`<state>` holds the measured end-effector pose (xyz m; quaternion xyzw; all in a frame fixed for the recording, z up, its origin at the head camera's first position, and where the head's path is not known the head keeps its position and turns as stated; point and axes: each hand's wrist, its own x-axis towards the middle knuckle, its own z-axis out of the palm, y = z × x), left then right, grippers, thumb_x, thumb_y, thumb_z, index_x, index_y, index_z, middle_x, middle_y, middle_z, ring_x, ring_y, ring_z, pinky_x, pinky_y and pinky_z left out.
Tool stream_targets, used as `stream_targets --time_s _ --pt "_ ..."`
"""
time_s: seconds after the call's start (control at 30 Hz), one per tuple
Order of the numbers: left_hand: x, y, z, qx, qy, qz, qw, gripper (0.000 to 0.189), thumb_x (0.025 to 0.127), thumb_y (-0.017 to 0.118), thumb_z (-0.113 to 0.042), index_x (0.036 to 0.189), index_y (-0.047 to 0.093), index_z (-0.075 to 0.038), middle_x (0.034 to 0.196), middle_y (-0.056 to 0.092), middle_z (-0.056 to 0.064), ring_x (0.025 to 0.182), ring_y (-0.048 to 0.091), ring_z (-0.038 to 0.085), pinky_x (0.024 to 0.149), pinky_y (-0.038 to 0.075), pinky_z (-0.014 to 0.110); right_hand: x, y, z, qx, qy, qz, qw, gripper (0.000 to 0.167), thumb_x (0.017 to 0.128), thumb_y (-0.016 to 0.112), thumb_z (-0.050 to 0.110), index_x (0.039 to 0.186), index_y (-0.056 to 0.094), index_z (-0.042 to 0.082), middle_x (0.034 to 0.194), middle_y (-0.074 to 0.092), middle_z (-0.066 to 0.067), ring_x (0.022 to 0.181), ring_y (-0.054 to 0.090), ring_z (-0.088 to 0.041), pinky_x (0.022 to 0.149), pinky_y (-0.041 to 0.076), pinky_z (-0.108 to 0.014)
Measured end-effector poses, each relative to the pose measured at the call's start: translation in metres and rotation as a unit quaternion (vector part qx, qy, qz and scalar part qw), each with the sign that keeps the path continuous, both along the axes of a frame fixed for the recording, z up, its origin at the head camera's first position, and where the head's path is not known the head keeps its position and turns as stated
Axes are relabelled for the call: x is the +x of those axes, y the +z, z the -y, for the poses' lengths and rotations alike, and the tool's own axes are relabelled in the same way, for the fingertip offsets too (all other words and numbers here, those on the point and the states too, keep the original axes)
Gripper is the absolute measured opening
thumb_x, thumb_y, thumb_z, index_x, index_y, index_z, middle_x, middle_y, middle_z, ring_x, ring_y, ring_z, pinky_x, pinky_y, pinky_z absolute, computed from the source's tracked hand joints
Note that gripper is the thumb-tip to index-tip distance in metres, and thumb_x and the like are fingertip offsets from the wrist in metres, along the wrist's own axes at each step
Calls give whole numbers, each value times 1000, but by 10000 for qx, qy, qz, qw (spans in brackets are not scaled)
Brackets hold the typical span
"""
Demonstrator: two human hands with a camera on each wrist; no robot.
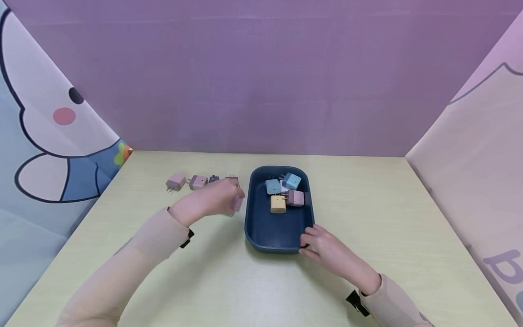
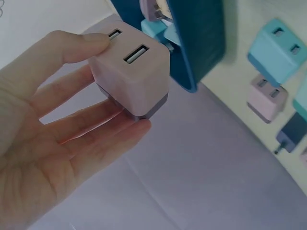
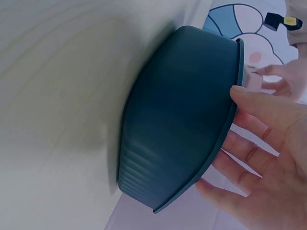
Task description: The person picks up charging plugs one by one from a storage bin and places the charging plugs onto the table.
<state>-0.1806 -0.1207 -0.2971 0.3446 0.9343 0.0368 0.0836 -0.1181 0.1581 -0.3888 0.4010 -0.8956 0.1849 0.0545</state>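
Observation:
My left hand is just left of the dark blue tray, pinching a pink two-port USB charger between thumb and fingers. In the left wrist view its ports face the camera. My right hand grips the tray's near right corner, with the thumb on the rim in the right wrist view. Inside the tray lie two blue chargers, a yellow charger, a pink-and-mauve charger and a whitish piece partly hidden among them.
Left of the tray, a row of chargers lies on the table, among them a pink one and another pink one. The left wrist view also shows a turquoise charger and a dark one. A purple backdrop rises behind the table.

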Motion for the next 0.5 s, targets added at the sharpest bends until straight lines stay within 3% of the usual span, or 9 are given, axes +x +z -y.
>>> stream_targets --time_s 0.27,0.5 --pt "-1 -8 22 149 169 22 9997 19 65 67 5 80 63 -6 77 54 4 69 50 15 58 44 23 -1 0 0 -15 22 -92 10000 11 76 68 12 72 58 14 72 49 8 68 38 -8 59 38 -20" --pt "-2 -13 39 393 235 -146 9988 18 65 70 4 80 66 -5 77 56 5 69 49 15 60 45 24 0 -1 -1 -19 21 -97 9999 11 76 68 12 72 58 14 72 48 8 68 38 -7 59 38 -20"
